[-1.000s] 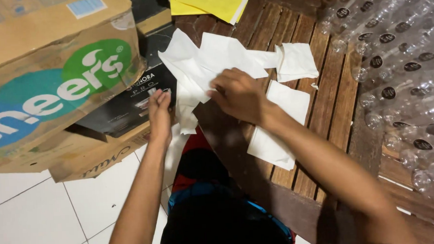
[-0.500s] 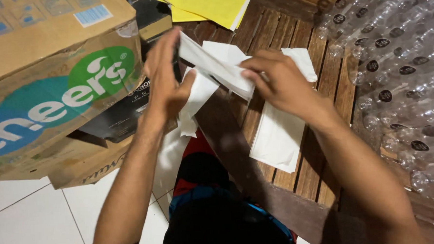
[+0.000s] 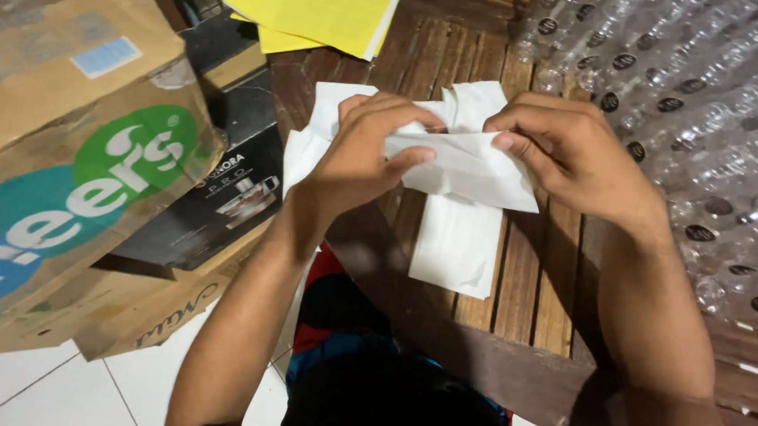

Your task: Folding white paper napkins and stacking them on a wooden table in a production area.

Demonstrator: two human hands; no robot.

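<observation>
Both of my hands grip one folded white paper sheet (image 3: 471,171) above a slatted wooden table (image 3: 527,283). My left hand (image 3: 363,150) pinches its left end with thumb under and fingers over. My right hand (image 3: 568,149) holds the right end, fingers curled over the top edge. More white paper sheets (image 3: 457,244) lie flat on the table under my hands, one reaching toward the near edge.
A stack of yellow sheets (image 3: 323,15) lies at the table's far edge. Many clear plastic bottles with dark caps (image 3: 688,80) fill the right side. A big cardboard box (image 3: 69,141) and a black product box (image 3: 217,203) stand at the left on white floor tiles (image 3: 55,406).
A second ago my hands pressed on the papers on the table. They have since lifted one sheet and now hold it folded between them, closer together.
</observation>
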